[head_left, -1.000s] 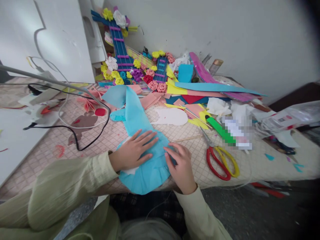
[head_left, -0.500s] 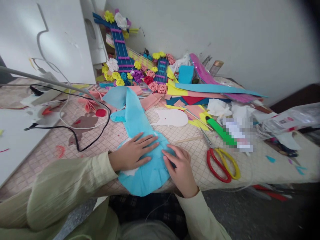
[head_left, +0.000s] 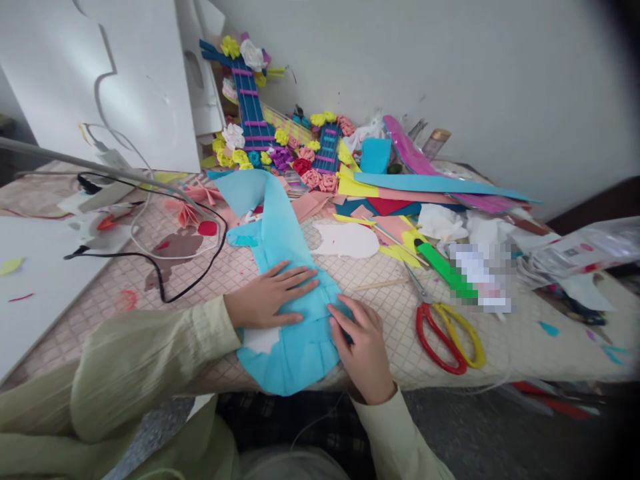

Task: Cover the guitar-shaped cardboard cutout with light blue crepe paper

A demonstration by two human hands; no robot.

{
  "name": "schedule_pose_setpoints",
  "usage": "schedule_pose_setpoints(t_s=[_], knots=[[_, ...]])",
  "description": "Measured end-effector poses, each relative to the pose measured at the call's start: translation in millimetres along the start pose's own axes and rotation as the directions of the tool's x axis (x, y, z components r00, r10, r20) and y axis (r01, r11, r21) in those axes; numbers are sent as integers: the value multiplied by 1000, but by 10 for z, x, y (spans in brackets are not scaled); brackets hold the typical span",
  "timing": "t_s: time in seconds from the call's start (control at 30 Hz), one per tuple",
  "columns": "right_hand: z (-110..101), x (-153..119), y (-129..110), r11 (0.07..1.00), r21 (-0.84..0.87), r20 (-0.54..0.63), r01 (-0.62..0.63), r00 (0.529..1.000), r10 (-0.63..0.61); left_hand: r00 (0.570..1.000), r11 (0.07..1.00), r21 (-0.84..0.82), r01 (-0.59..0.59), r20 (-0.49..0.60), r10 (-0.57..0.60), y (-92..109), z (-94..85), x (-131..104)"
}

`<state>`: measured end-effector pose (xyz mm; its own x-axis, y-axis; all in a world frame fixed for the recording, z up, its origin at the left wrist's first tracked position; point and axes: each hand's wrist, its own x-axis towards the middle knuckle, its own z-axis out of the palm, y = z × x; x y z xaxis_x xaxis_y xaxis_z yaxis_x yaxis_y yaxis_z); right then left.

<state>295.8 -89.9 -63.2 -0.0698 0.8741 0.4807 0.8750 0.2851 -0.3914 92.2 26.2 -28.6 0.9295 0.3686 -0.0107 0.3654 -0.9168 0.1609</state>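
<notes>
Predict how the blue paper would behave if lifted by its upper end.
The blue paper would probably flop, as its upper end curls over loosely. It looks thin and light, so may crease easily; folds already show near the right hand.

soft, even light falling over the table [head_left: 400,333], pale glare glowing on the white board [head_left: 140,73], wide lens bending the edges, darkness closing the right corners, pixelation masking one patch
</notes>
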Motion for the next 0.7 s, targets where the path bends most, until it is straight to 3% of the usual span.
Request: schedule_pose_setpoints(t_s=[0.47, 0.7], knots=[[14, -15, 8, 1000, 15, -13, -13, 1000, 14, 1000, 1000, 23, 17, -11, -17, -23, 39, 41], [-29, 5, -18, 996, -38, 59, 79, 995, -77, 1000, 1000, 7, 21, 3, -21, -17, 54, 37]])
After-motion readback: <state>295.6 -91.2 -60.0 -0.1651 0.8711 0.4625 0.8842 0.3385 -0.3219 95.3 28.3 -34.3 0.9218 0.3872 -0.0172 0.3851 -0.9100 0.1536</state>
